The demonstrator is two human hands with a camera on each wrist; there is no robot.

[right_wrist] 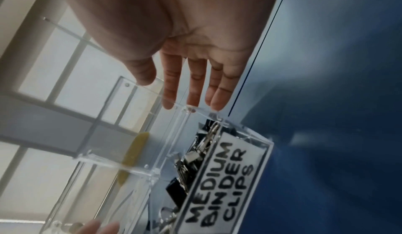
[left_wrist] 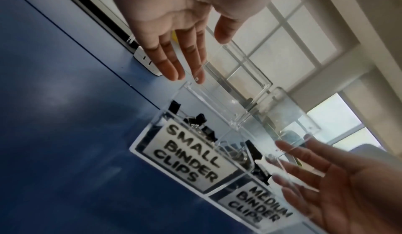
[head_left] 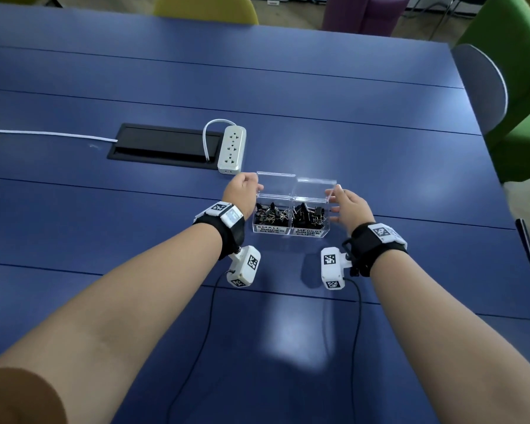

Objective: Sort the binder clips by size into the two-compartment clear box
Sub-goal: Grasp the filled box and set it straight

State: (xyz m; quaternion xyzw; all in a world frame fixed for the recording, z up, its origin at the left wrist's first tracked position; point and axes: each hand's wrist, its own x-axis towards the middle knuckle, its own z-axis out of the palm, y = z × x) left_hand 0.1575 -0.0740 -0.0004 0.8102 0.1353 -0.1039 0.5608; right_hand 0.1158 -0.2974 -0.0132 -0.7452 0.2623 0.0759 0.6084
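A clear two-compartment box (head_left: 290,232) stands on the blue table (head_left: 135,240) with both hinged lids raised. Small black binder clips (head_left: 268,214) fill the left compartment, labelled SMALL BINDER CLIPS (left_wrist: 189,155). Medium clips (head_left: 308,214) fill the right one, labelled MEDIUM BINDER CLIPS (right_wrist: 224,181). My left hand (head_left: 242,188) has straight fingers at the outer edge of the left lid (head_left: 276,183), thumb (left_wrist: 224,31) by its front. My right hand (head_left: 346,203) has straight fingers against the outer edge of the right lid (head_left: 315,188), thumb (right_wrist: 143,76) at its corner.
A white power strip (head_left: 231,149) lies just behind the box, beside a black cable hatch (head_left: 162,146), with a white cord (head_left: 43,134) running left. Chairs stand beyond the table's far and right edges (head_left: 517,87). Thin black camera cables (head_left: 202,332) trail over the near table.
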